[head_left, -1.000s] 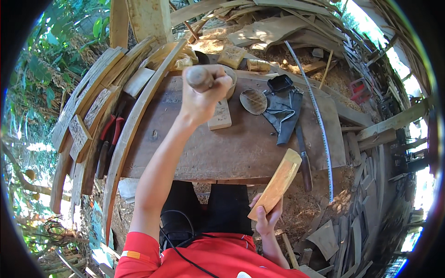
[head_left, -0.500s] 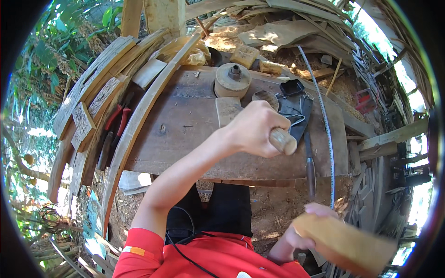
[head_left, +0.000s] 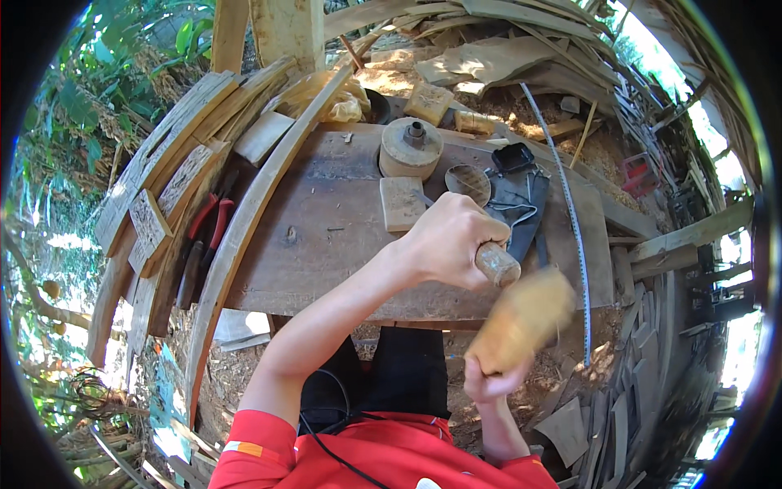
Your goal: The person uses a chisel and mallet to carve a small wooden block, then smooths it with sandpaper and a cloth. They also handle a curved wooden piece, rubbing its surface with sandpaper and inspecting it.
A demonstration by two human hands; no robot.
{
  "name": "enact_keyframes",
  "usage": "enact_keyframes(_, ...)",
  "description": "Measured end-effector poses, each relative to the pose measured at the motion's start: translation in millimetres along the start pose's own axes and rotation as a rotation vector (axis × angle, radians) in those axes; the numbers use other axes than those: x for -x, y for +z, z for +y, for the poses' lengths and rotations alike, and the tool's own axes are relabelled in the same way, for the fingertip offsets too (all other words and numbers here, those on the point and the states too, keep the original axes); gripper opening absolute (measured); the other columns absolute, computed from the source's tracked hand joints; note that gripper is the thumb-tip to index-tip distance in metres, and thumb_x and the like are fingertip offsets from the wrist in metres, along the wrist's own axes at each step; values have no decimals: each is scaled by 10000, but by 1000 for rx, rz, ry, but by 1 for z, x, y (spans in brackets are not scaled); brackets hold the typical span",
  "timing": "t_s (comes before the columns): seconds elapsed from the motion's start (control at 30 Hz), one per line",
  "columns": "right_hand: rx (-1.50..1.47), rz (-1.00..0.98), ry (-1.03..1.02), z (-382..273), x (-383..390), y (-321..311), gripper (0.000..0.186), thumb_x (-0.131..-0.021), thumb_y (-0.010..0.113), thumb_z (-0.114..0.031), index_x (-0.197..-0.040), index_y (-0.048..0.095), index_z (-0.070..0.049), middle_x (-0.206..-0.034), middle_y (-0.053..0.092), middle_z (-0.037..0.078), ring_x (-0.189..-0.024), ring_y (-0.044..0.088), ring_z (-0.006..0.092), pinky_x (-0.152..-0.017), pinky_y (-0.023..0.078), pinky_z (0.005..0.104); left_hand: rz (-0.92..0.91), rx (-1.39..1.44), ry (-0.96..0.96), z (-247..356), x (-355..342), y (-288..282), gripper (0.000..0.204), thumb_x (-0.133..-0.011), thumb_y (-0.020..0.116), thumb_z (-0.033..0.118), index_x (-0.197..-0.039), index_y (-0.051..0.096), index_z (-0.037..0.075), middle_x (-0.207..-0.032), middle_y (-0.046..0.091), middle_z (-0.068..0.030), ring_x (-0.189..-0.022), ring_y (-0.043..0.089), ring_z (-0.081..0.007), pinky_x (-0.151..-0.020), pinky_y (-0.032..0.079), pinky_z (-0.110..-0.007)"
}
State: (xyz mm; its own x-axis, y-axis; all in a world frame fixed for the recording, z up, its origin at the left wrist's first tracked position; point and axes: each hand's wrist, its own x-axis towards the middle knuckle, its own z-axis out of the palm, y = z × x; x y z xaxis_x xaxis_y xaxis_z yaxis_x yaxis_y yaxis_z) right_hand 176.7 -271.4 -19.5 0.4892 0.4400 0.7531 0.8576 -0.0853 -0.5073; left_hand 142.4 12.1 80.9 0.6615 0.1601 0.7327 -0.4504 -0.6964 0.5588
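My left hand (head_left: 456, 243) is wrapped round the worn wooden handle (head_left: 498, 265) of what looks like a chisel. The handle's butt points right, and a bit of grey blade shows beyond my fist. That blade end lies by a small square wooden block (head_left: 401, 205) on the bench; whether it touches is hidden by my hand. My right hand (head_left: 493, 381) grips a thick wooden mallet (head_left: 521, 322), blurred by motion, its head raised close to the handle's butt. Behind the block stands a round wooden piece (head_left: 410, 148) with a dark metal fitting on top.
The wooden bench top (head_left: 326, 261) also bears a round shallow dish (head_left: 467, 184), a dark pouch (head_left: 521, 204) and a black tray (head_left: 513, 156). A tape measure (head_left: 562, 187) runs along the right side. Red-handled pliers (head_left: 218, 224) lie left, beside a long plank (head_left: 244, 220).
My right hand has swung the mallet up and to the left, from the lower right to beside the handle's butt. My left hand keeps its grip, nearly in place.
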Motion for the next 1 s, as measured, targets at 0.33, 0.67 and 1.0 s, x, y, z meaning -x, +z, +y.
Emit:
enact_keyframes(0.33, -445, -148, -211, 9, -6, -23, 773, -794, 866, -257, -1378, 453, 36, -1237, 574, 196, -1056, 626, 319, -870, 558, 419, 15, 8, -9, 2, 12, 0, 203, -586, 755, 183, -647, 592, 78, -569, 582, -109, -538, 608, -356, -522, 473, -445)
enact_keyframes(0.67, -582, 374, -293, -11, -9, 13, 662, -822, 836, -340, -1320, 554, -7, -1030, 617, 139, -875, 618, 302, -853, 556, 454, 26, -8, 60, 3, 23, 5, 193, -569, 780, 171, -632, 605, 123, -573, 578, -42, -506, 602, -273, -482, 460, -378)
enact_keyframes(1.0, -500, -233, 119, 12, 14, -2, 769, -908, 790, -365, -1429, 393, 39, -1120, 621, 198, -905, 630, 288, -788, 552, 431, 15, -66, 93, 2, 26, 5, 211, -572, 792, 170, -639, 595, 138, -591, 594, -39, -529, 614, -269, -504, 465, -386)
